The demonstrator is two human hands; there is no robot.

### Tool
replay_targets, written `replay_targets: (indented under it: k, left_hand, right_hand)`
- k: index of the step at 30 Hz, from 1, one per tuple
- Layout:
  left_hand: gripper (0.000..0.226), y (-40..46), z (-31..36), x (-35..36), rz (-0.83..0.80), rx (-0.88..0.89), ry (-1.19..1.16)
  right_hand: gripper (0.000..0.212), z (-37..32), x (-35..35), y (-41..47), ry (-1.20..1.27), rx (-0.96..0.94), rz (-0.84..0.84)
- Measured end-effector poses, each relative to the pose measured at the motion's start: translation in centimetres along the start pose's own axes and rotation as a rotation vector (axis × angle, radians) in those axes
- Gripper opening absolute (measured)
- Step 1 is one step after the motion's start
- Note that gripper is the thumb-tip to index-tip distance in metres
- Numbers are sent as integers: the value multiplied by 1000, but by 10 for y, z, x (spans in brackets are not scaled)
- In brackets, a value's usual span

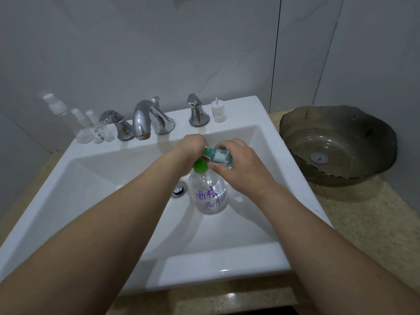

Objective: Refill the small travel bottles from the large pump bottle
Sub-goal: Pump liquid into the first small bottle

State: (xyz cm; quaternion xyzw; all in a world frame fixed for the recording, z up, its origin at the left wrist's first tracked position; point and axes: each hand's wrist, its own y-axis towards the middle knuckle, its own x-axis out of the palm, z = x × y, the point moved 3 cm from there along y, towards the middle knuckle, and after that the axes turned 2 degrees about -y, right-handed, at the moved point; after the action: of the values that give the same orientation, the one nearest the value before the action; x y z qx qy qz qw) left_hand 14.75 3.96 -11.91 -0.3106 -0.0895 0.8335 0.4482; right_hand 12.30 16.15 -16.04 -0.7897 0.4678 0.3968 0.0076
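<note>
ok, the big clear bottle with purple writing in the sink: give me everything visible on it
The large pump bottle is clear plastic with handwritten purple characters on its side and a green pump head. It stands upright in the white sink basin beside the drain. The left hand is at the pump head; contents level unclear.

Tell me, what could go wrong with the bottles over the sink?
The small bottle is tilted in the right hand at the green pump, so liquid may miss its narrow neck. The large bottle stands in the sloped sink; the left hand pressing could tip it.
</note>
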Motion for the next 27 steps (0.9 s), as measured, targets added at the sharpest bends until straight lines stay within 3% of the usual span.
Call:
replay_targets:
  k: [11,18,27]
  left_hand:
    - [26,-10,-2,1,-49,-58,-40]
    - [52,0,1,-8,-97,-107,-78]
    - [50,5,6,-14,-165,-178,-59]
  right_hand:
    - [39,1,0,-1,-12,21,-14]
    - [39,-2,-1,0,11,-11,32]
    - [41,-2,0,0,30,-21,25]
